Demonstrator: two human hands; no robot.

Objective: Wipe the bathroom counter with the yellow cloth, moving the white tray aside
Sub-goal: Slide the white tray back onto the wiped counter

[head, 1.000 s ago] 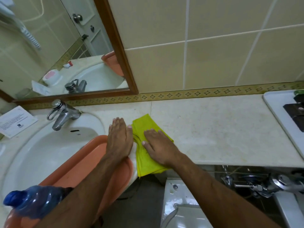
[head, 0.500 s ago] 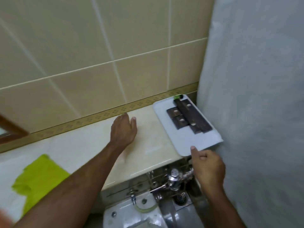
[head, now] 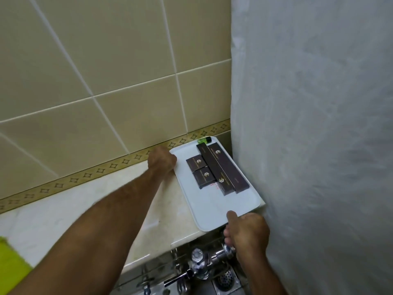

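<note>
Tiled wall behind pale marble bench (head: 119, 201), white curtain (head: 319, 124) at right end. White tray (head: 214, 207) lies flat at that end, near corner overhanging front edge. Left hand (head: 162, 160) curled at far left corner; whether it grips rim, cannot tell. Right hand (head: 246, 228) pinches near rim, thumb on top. Tray looks stiff, light, smooth; likely slides easily. Dark boxes (head: 214, 169) loose on it, could shift if tilted. Curtain crowds right side. Yellow cloth (head: 11, 267) lies well apart at left.

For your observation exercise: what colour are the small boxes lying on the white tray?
Dark brown boxes with small gold logos, seen in the head view.
</note>
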